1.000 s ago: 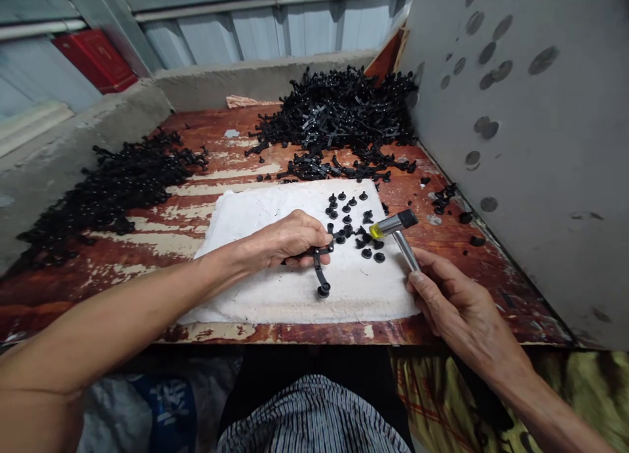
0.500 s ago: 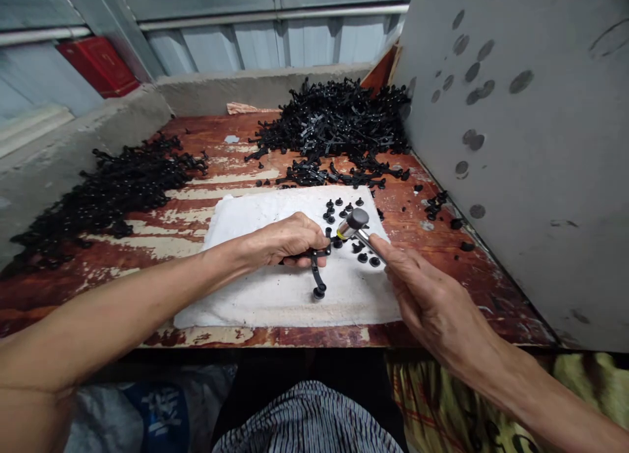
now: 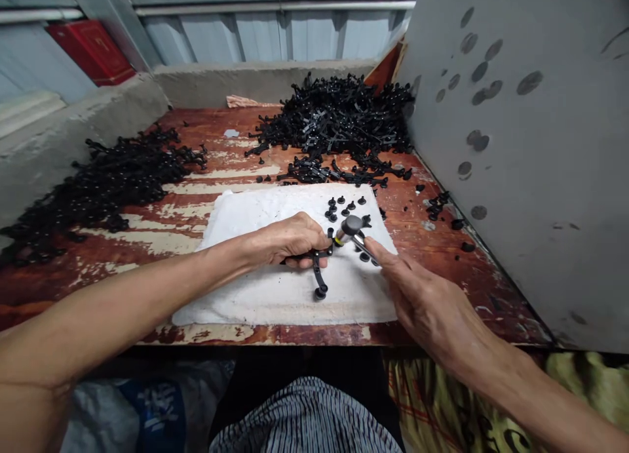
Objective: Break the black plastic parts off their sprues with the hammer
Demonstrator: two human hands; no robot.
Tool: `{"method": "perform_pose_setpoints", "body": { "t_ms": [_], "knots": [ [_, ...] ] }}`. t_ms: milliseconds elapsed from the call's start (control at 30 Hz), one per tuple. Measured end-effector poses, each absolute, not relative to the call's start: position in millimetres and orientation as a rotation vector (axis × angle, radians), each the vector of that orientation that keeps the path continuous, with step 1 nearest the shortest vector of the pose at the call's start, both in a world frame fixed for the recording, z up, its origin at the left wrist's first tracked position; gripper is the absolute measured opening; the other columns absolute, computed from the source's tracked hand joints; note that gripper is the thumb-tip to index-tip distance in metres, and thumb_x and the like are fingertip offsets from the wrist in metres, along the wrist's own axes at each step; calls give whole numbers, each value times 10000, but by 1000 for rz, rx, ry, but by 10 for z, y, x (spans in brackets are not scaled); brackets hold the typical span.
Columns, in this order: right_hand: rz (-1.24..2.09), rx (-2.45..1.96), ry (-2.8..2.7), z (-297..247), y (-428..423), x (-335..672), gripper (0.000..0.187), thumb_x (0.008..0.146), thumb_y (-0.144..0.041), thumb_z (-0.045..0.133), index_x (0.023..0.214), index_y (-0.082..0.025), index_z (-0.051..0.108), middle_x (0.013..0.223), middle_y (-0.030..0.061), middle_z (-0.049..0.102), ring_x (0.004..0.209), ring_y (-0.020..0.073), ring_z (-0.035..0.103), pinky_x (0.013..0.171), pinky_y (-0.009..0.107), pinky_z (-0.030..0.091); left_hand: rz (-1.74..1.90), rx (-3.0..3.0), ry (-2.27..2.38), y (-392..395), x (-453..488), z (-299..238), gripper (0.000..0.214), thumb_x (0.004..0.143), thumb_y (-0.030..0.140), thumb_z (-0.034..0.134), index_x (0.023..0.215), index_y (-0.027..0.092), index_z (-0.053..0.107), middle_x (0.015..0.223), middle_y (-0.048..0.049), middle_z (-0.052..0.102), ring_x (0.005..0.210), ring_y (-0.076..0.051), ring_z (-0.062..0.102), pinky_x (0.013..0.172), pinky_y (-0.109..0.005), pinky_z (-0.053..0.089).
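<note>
My left hand (image 3: 301, 238) is closed on a black branched plastic part (image 3: 319, 276), whose curved arm with a round end points toward me. Its grip hides the middle of the part. In my right hand (image 3: 413, 276) is a small hammer (image 3: 352, 226) with a dark head, a yellow ring and a metal handle. The hammer head is just right of my left fingertips, close to the part's upper end; whether they touch I cannot tell. Several small black round caps (image 3: 350, 205) with stems lie on the white cloth (image 3: 255, 289) beyond and beside the hammer.
A big heap of black parts (image 3: 339, 118) lies at the back of the worn red-brown table (image 3: 211, 118). Another heap (image 3: 108, 184) stretches along the left concrete ledge (image 3: 128, 105). A grey panel (image 3: 511, 177) stands upright along the right. A red box (image 3: 91, 52) sits at the back left.
The hammer head has tipped and come slightly down toward the part in my left hand. My left hand stays almost in place, and the view has shifted a little.
</note>
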State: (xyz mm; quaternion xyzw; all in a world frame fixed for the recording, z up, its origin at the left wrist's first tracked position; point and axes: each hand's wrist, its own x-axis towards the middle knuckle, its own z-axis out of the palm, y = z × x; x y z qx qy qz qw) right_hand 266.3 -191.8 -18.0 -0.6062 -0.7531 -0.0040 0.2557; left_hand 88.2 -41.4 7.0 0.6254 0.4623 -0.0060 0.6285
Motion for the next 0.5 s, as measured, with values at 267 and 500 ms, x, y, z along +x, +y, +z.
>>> {"method": "perform_pose_setpoints", "body": {
  "t_ms": [267, 500],
  "knots": [
    [57, -1639, -2052, -154, -1847, 2706, 522, 890, -115, 371, 1391, -182, 500, 882, 111, 721, 803, 236, 695, 757, 417, 579, 24, 1435, 1043, -432, 870, 38, 183, 751, 179, 565, 574, 138, 568, 531, -22, 623, 306, -47, 421, 304, -194, 211],
    [-36, -1732, -2049, -226, -1868, 2800, 515, 880, -117, 377, 1371, -167, 522, 996, 144, 727, 841, 270, 711, 768, 466, 577, -9, 1643, 905, -408, 615, 133, 225, 780, 268, 595, 597, 149, 542, 532, -13, 628, 358, -44, 428, 368, -177, 262]
  ]
}}
